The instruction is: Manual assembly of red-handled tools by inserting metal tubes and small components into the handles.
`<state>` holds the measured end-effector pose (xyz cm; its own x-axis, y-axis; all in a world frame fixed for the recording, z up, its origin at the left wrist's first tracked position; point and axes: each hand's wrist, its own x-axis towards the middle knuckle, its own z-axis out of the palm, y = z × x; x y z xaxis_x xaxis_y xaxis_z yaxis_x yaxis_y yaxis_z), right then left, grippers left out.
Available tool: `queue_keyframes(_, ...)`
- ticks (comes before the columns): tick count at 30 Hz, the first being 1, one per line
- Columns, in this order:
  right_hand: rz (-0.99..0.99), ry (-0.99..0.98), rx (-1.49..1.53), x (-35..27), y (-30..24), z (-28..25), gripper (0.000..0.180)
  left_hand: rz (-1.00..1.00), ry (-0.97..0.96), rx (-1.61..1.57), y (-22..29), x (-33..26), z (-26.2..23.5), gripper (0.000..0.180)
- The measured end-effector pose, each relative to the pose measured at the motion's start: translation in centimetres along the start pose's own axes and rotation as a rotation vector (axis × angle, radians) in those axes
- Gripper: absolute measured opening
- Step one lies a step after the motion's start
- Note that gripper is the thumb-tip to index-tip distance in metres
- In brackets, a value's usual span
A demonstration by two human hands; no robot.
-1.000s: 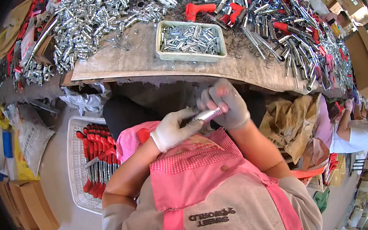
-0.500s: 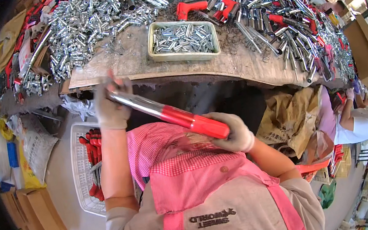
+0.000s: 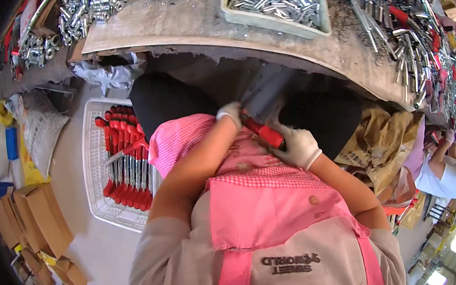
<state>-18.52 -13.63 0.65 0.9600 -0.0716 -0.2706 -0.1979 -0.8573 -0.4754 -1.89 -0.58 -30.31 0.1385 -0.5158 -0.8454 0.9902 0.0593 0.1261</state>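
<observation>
A tool with a red grip and a shiny metal shaft is held low over my lap, below the bench's front edge. My gloved right hand is wrapped round the near end of the red grip. Farther along it, my gloved left hand closes on the tool close to where the grip ends. The shaft points away from me into the shadow under the bench and is too blurred to make out. To the left, a white plastic crate holds several similar red-and-chrome tools.
On the worn wooden bench stands a pale tray of small metal pins. Heaps of chrome parts lie around it. Crumpled brown paper is at my right, near another person. Cardboard boxes stand far left.
Both hands have lowered the tool from in front of the bench to my lap, the left hand moving right and nearer the right one. The view has shifted, showing more of the crate.
</observation>
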Motion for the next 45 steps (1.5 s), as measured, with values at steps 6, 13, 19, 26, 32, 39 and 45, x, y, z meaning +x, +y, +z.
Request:
queue_keyframes(6, 0.201, -0.307, -0.191, 0.3, 2.6, 2.3, 0.049, -0.26, 0.12, 0.39, -6.4, -3.3, 8.4, 0.018)
queue_keyframes(13, 0.182, -0.28, -0.231, 1.8, 4.1, 4.2, 0.044, -0.188, 0.228, 0.619, -4.8, -3.6, 8.8, 0.023)
queue_keyframes(19, 0.163, -0.326, -0.205, 4.0, 3.1, 3.1, 0.045, -0.128, 0.279, 0.539, -5.2, -2.4, 7.8, 0.027)
queue_keyframes(26, 0.298, -0.429, -0.084, 12.8, 1.4, 1.2, 0.032, 0.018, 0.363, 0.63, -0.3, 1.1, 6.7, 0.036)
queue_keyframes(32, 0.246, -0.484, -0.189, 9.9, 3.5, 2.3, 0.044, 0.24, -0.083, 1.298, 5.4, -15.2, 16.8, 0.04)
queue_keyframes(39, 0.36, -0.45, -0.036, 8.7, 3.7, 1.1, 0.034, 0.756, 0.278, 1.562, 0.1, -11.3, 15.7, 0.038)
queue_keyframes(45, 0.306, -0.383, 0.006, 8.9, 5.3, 5.4, 0.026, 0.718, 0.336, 1.576, -0.4, -9.6, 13.9, 0.036)
